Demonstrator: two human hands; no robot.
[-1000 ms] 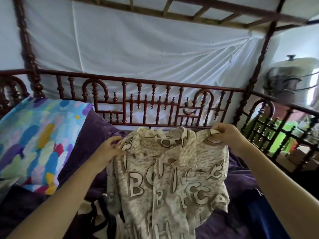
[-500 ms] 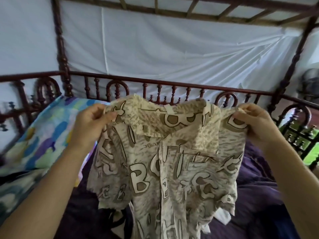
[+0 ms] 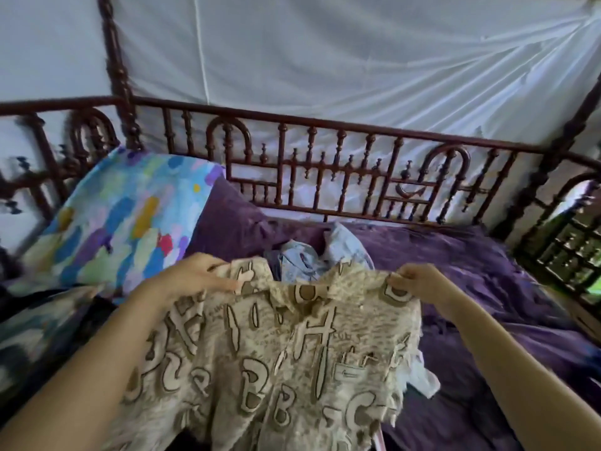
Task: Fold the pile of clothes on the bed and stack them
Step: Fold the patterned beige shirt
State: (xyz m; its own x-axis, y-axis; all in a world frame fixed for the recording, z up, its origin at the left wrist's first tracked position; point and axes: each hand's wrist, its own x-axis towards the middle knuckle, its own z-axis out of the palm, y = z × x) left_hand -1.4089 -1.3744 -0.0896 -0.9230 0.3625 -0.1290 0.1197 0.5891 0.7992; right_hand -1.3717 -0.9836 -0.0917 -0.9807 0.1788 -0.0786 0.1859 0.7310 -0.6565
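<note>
We note: carved dark-red rail (image 3: 325,123) and post (image 3: 116,60), white curtain (image 3: 357,53) behind, purple sheet (image 3: 471,255) below, multicoloured pillow (image 3: 130,216) at left. Light soft, diffuse.

We see the left hand (image 3: 192,276) and right hand (image 3: 419,281) pinching the beige lettered shirt (image 3: 276,362) by its shoulders above the purple bedsheet (image 3: 471,255).

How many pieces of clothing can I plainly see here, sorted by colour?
Beige lettered shirt: 1
Light blue garment: 1
White cloth: 1
Total: 3
</note>
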